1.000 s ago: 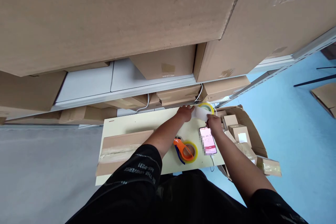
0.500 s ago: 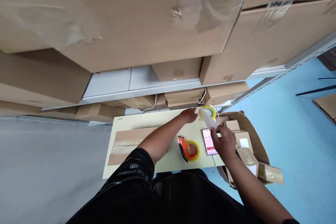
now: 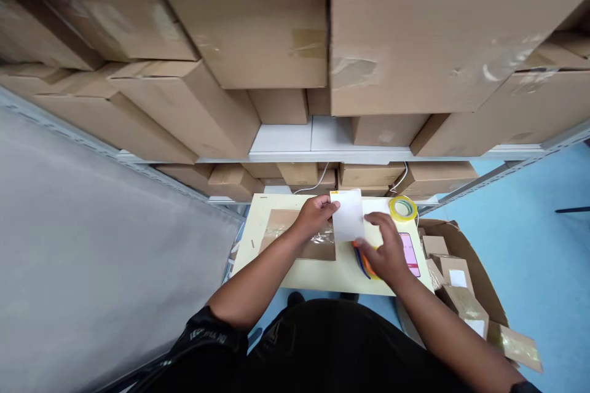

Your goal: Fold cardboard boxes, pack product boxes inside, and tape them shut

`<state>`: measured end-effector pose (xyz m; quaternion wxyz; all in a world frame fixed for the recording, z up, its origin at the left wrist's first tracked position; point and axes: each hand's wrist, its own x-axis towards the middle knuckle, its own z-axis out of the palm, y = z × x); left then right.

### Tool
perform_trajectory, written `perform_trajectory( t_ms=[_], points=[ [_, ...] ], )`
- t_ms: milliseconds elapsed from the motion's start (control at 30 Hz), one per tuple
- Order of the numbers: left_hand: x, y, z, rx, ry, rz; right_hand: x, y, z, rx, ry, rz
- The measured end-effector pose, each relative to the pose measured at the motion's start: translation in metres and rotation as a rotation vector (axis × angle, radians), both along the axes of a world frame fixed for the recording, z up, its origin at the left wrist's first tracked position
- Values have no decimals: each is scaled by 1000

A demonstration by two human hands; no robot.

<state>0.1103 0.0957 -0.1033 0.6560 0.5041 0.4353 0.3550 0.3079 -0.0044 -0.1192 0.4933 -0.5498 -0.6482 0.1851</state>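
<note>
1. White label sheet (image 3: pixel 348 215): it is held above the cream table (image 3: pixel 258 239), between the two hands. Its left edge lies against the fingertips of the left hand (image 3: pixel 314 216); its lower right corner lies just beside the fingers of the right hand (image 3: pixel 386 248).
2. Left hand: the fingers are curled and closed on the sheet's left edge, thumb and fingertips pinching it near the upper corner. The hand hovers over the flat cardboard box (image 3: pixel 295 237), which lies just below and to the left of those fingers.
3. Right hand: the fingers are loosely bent and partly spread, with the index reaching toward the sheet. Whether they actually grip the sheet or only touch it cannot be told from this view. The palm covers the orange tape dispenser (image 3: pixel 362 258), of which only an edge shows beneath the fingers.
4. Orientation of the sheet: it is a rectangle with its long axis running away from the person, its short upper edge toward the shelf boxes, and its blank face turned to the camera.
5. Surroundings: a yellow tape roll (image 3: pixel 402 207) rests beyond the right fingers; a phone (image 3: pixel 410 252) lies just right of them.
</note>
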Motion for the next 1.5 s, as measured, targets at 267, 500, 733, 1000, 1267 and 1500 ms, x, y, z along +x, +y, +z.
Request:
perform_trajectory(
  t_ms=[267,500,733,1000,1267,1500],
  points=[
    [-104,-52,33,96,-62,-85,-119,19,51,-598,778,33],
    [-174,-48,81,99,-61,-200,-175,-14,70,-709,636,174],
    [-196,-51,98,270,203,-431,-194,-26,88,-873,339,339],
    [-190,-67,72,70,55,-402,-179,-27,82,-747,122,410],
    [-162,-89,61,3,-219,-77,-176,-39,76,146,-236,45],
    [-140,-111,46,-80,-375,60,-186,-45,70,-175,83,15]
  ],
)
